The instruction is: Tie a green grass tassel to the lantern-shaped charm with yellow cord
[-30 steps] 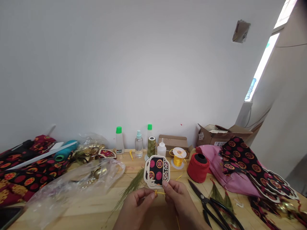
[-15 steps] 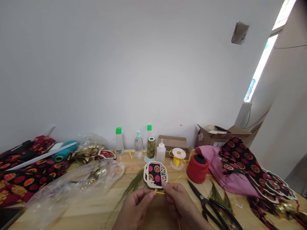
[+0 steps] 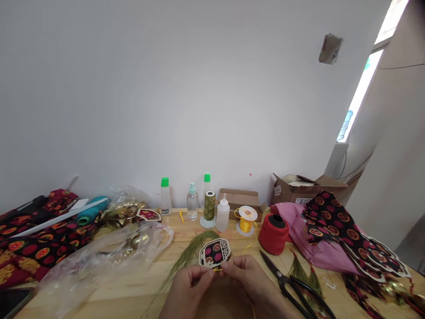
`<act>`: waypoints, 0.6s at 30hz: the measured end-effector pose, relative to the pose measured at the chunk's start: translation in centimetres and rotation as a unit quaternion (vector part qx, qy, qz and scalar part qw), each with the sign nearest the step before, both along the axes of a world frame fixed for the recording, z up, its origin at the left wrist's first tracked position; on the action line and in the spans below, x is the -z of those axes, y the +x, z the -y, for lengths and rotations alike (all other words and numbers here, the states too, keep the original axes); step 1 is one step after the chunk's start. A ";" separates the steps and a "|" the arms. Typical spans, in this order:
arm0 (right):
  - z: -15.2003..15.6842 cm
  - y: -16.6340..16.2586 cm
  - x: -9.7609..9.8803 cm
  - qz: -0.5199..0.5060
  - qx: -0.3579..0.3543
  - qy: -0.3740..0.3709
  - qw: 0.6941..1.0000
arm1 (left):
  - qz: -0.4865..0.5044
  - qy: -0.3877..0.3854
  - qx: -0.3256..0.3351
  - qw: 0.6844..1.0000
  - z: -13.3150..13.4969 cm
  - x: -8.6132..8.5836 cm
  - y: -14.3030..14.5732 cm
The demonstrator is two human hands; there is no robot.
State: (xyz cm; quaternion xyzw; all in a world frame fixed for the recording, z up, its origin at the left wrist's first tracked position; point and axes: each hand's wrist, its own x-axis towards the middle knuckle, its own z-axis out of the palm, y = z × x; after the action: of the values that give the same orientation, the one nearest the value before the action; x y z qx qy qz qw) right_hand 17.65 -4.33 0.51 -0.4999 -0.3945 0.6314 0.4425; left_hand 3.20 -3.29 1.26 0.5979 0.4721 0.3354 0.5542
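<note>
At the front middle of the table, my left hand [image 3: 192, 285] and my right hand [image 3: 247, 281] face each other, fingertips pinched. Between them runs a yellow cord [image 3: 216, 269], tied at the lower edge of a pendant [image 3: 214, 254] with a pale cut-out frame and dark, red-patterned cloth. My left thumb and forefinger pinch the cord. The right thumb and forefinger are closed at the pendant's lower right corner, where the cord also passes; a yellow end hangs below that hand. Behind the pendant lies a bundle of green tassel threads [image 3: 189, 257].
Black scissors [image 3: 282, 279] and a red thread cone [image 3: 274, 235] lie to the right, near patterned cloth [image 3: 327, 217]. A yellow cord spool [image 3: 246, 225], glue bottle [image 3: 223, 215] and green thread spool [image 3: 209, 206] stand behind. Left is a plastic bag [image 3: 96, 252] with brass bells.
The pendant has dropped lower and tilted back, so its face looks flatter. My right fingers have closed in nearer to the left ones, and less cord shows between them.
</note>
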 end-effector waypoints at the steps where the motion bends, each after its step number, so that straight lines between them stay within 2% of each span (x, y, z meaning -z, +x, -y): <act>1: 0.1 0.1 -0.1 -0.016 0.004 -0.010 1.000 | -0.005 0.003 -0.004 1.000 0.0 0.0 0.0; 6: 0.6 0.2 -0.7 -0.133 -0.006 -0.047 0.990 | 0.014 0.021 -0.006 1.000 0.0 0.0 0.1; 8: 0.8 0.1 -0.8 -0.147 -0.025 -0.040 0.988 | 0.024 0.015 -0.001 1.000 0.2 -0.2 0.1; 11: 0.8 -0.6 -0.7 -0.099 -0.043 0.005 0.994 | 0.053 -0.001 0.014 0.998 0.3 -0.5 0.1; 14: 0.8 -1.5 -0.4 -0.023 -0.014 0.083 0.996 | 0.083 -0.044 -0.006 0.996 0.4 -0.7 0.2; 16: 0.8 -1.8 0.1 0.042 0.008 0.140 0.989 | 0.082 -0.073 -0.024 0.994 0.4 -0.7 0.3; 18: 0.8 -1.9 0.6 0.122 0.017 0.194 0.973 | 0.070 -0.084 -0.014 0.994 0.3 -0.6 0.3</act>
State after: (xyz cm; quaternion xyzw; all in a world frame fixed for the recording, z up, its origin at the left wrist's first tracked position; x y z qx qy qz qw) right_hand 15.79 -5.09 -0.13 -0.4846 -0.5520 0.4697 0.4897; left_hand 3.52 -3.61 1.83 0.5179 0.4672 0.3432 0.6291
